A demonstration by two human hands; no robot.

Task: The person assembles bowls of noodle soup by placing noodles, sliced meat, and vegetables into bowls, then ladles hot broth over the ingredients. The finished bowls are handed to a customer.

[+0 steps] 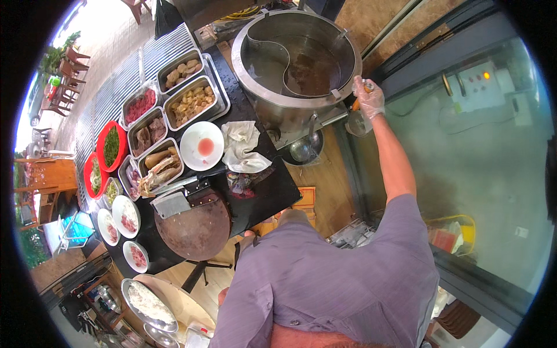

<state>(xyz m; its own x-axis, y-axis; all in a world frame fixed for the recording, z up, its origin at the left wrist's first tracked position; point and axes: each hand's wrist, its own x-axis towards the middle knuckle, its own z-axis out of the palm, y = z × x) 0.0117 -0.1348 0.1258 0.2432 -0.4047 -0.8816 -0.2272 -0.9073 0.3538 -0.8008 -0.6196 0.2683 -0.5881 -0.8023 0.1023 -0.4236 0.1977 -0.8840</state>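
My right hand (370, 98), in a clear plastic glove, is stretched out at the right rim of a big round steel pot (249, 87). Its fingers are closed round the orange handle of a strainer (358, 123), whose round mesh head seems to hang just outside the pot. A curved steel wall splits the pot, with cloudy liquid on the left and brown broth on the right. Below the pot's rim, a steel ladle (301, 149) rests in a dark pan. Of my left arm, the sleeve (246, 313) shows with a sliver of skin beside it; the fingers are hidden.
On the black table (261, 197) stand several steel trays of meat, a white bowl (200, 132), a crumpled cloth (241, 139) and red baskets of greens (111, 146). A cleaver (172, 205) lies on the round chopping board (197, 232). A glass panel (464, 145) runs along the right.
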